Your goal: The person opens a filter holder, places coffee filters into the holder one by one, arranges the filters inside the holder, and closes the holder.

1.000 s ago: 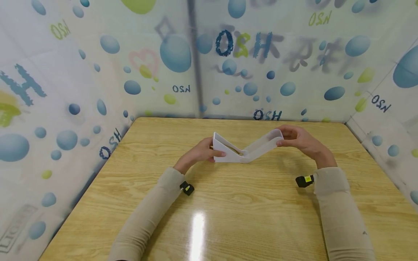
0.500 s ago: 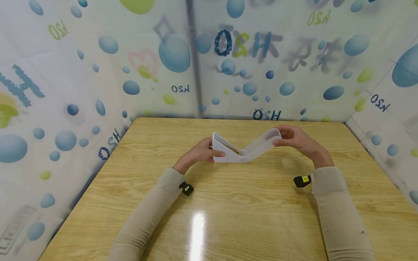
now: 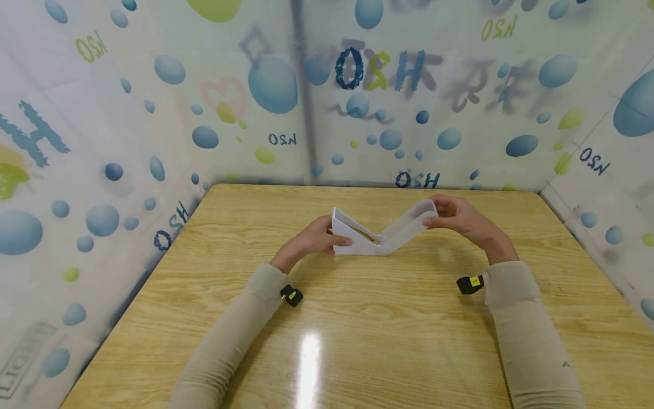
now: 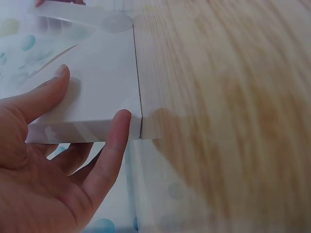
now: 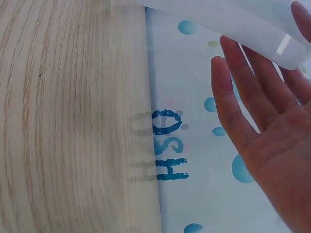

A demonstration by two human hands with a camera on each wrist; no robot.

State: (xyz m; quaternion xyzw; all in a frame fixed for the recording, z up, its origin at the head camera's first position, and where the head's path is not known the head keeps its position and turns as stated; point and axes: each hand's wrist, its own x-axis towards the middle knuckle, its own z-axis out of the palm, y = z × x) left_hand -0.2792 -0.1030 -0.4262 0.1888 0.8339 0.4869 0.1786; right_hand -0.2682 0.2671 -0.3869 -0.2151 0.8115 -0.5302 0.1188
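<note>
A white case (image 3: 355, 243) with a slanted open top stands on the wooden table. Its translucent hinged lid (image 3: 406, 232) is swung out to the right and slopes upward. My left hand (image 3: 313, 236) grips the case's left end; in the left wrist view the thumb lies on the broad face of the case (image 4: 107, 82) and the other fingers are at its end and below. My right hand (image 3: 465, 218) pinches the lid's raised end between thumb and fingers. In the right wrist view the lid (image 5: 233, 24) partly hides the thumb's contact. A brown edge shows inside the case.
The wooden table (image 3: 388, 329) reaches back to a patterned cloth wall (image 3: 357, 136), with more cloth at both sides. Black wrist cameras (image 3: 292, 295) hang at both sleeves. A light reflection lies on the near table surface.
My right hand has moved slightly left, and the lid's free end has come up and inward a little with it. My left hand and the case have stayed in place.
</note>
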